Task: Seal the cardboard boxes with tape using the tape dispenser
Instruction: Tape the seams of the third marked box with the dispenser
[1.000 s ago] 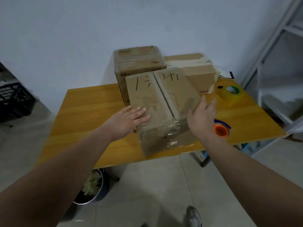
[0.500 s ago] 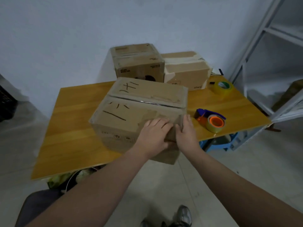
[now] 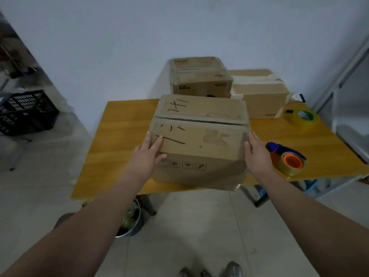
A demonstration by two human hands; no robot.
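A cardboard box [image 3: 199, 134] with black marker strokes on its closed flaps sits at the front edge of the wooden table [image 3: 123, 140]; its flap seam runs left to right. My left hand [image 3: 147, 156] holds its near left corner, fingers straight on top and thumb on the front face. My right hand [image 3: 257, 154] presses flat against its right side. A blue tape dispenser [image 3: 287, 156] with an orange-cored roll lies on the table just right of my right hand.
Two more cardboard boxes [image 3: 199, 78] [image 3: 259, 92] stand at the table's back against the wall. A loose tape roll [image 3: 304, 117] lies at the back right. A black crate [image 3: 26, 112] sits far left, a metal shelf frame [image 3: 343, 76] right, a bucket [image 3: 129, 220] under the table.
The box has been turned and set square to the table edge. My hands moved from its near right corner out to its left corner and right side.
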